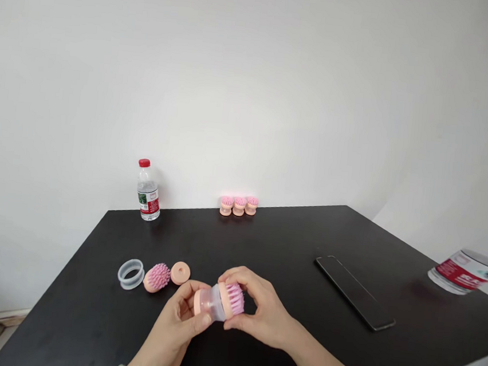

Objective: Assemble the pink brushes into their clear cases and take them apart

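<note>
Above the black table's near part, a brush (214, 302) with a peach base, a clear middle and pink bristles is held sideways between both hands. My left hand (179, 322) wraps round its peach base and clear body. The fingers and thumb of my right hand (257, 311) grip the peach rim by the bristles, which point right. To the left lie a clear ring (129, 285), a peach piece with pink bristles (158, 278) and a round peach disc (180, 273) with a small central hole.
Three pink-bristled brushes (239, 206) stand in a row by the wall. One water bottle (149, 197) stands at the back left, another (471, 268) at the right edge. A flat black tray-like object (354, 291) lies on the black table (282, 233) at right.
</note>
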### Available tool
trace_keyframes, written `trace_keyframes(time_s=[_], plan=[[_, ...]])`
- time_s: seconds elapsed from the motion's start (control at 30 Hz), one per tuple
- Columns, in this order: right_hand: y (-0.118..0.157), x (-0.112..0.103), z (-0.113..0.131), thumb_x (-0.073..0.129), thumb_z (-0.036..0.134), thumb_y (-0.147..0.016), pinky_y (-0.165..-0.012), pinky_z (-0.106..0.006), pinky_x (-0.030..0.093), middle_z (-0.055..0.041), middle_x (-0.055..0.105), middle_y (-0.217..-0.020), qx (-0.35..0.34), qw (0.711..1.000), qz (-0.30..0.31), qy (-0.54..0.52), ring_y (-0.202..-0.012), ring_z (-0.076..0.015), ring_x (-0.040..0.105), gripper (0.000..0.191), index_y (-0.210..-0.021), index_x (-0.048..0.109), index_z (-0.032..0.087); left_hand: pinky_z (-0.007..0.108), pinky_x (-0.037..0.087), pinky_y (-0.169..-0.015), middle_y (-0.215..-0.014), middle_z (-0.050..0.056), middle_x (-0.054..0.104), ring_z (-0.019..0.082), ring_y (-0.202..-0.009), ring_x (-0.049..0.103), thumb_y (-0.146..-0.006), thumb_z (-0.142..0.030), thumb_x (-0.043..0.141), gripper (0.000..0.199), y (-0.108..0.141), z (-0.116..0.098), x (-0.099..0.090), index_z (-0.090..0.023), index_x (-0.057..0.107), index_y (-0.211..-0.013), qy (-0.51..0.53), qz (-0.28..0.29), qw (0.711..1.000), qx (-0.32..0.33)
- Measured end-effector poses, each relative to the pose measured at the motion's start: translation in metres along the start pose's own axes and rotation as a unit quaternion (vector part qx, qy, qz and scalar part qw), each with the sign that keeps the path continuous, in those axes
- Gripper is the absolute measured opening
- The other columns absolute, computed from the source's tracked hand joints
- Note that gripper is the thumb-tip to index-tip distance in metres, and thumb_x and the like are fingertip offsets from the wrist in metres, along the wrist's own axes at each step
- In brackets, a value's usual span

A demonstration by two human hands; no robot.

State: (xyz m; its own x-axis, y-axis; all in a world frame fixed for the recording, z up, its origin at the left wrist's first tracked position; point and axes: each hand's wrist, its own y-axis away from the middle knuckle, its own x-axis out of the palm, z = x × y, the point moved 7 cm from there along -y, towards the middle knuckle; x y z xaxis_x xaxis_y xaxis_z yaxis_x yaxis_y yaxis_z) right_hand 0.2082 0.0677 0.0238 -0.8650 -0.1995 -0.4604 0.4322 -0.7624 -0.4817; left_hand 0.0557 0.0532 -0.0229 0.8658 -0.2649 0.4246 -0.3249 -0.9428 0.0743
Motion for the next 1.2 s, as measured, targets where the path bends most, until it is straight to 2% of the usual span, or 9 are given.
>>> trace_keyframes(time_s=[0.1,0.3,0.63,0.8,1.0,1.1,1.2], plan=[[0.0,0.0,0.003,0.084,0.049,-0.072,-0.085,-0.037,0.053,-0.0062,0.066,-0.111,-0.017,1.0,0.0,0.007,-0.096,-0.0221,0.065,0.05,-0.109,0.06,0.025,0.03,0.042,-0.082,-0.091,0.004,0.065,0.019,-0.088,0.055,-0.064,-0.043,0.088,0.044,0.0,-0.001,0.0,-0.021,0.069,-0.096,-0.005,-0.001,1.0,-0.004],[0.001,0.001,0.001,0.082,0.058,-0.069,-0.081,-0.036,0.053,-0.0055,0.067,-0.106,-0.005,1.0,0.004,0.022,-0.09,-0.0213,0.066,0.059,-0.113,0.061,0.025,0.028,0.042,-0.076,-0.085,0.002,0.066,0.018,-0.081,0.056,-0.061,-0.043,0.089,0.044,0.0,0.001,0.002,-0.021,0.069,-0.093,-0.003,-0.006,1.0,-0.002],[0.001,0.0,0.01,0.079,0.061,-0.071,-0.075,-0.035,0.053,-0.0046,0.064,-0.096,-0.041,0.998,0.012,0.048,-0.084,-0.0203,0.063,0.057,-0.11,0.061,0.023,0.026,0.04,-0.071,-0.08,0.002,0.066,0.016,-0.075,0.055,-0.056,-0.046,0.091,0.046,0.0,-0.002,0.004,-0.019,0.068,-0.085,-0.018,0.01,1.0,0.0],[0.001,0.001,0.02,0.075,0.057,-0.078,-0.075,-0.034,0.053,-0.0068,0.064,-0.1,-0.074,0.995,0.036,0.049,-0.088,-0.0207,0.062,0.046,-0.103,0.061,0.022,0.023,0.037,-0.064,-0.068,-0.001,0.061,0.012,-0.065,0.05,-0.054,-0.047,0.092,0.046,-0.001,0.0,0.005,-0.017,0.066,-0.079,-0.028,0.032,0.999,-0.02],[0.0,0.004,0.029,0.07,0.055,-0.084,-0.075,-0.035,0.054,-0.0088,0.063,-0.1,-0.105,0.989,0.064,0.076,-0.089,-0.0219,0.06,0.04,-0.103,0.06,0.021,0.024,0.037,-0.062,-0.068,0.0,0.061,0.011,-0.062,0.049,-0.052,-0.047,0.093,0.048,-0.002,0.003,0.003,-0.017,0.066,-0.079,-0.03,0.039,0.998,-0.04],[0.001,0.003,0.027,0.074,0.052,-0.082,-0.078,-0.035,0.055,-0.0085,0.062,-0.103,-0.103,0.991,0.046,0.073,-0.091,-0.0219,0.061,0.042,-0.106,0.06,0.022,0.024,0.037,-0.064,-0.069,-0.001,0.06,0.011,-0.063,0.049,-0.058,-0.047,0.09,0.044,0.0,0.001,0.006,-0.017,0.066,-0.079,-0.012,0.04,0.998,-0.046],[0.001,-0.001,0.018,0.078,0.052,-0.078,-0.085,-0.038,0.054,-0.0093,0.061,-0.112,-0.071,0.996,0.013,0.057,-0.101,-0.0241,0.062,0.051,-0.116,0.059,0.024,0.025,0.04,-0.071,-0.081,0.001,0.065,0.014,-0.075,0.054,-0.057,-0.041,0.091,0.044,0.001,-0.002,0.007,-0.02,0.067,-0.086,0.01,0.024,0.999,-0.02]])
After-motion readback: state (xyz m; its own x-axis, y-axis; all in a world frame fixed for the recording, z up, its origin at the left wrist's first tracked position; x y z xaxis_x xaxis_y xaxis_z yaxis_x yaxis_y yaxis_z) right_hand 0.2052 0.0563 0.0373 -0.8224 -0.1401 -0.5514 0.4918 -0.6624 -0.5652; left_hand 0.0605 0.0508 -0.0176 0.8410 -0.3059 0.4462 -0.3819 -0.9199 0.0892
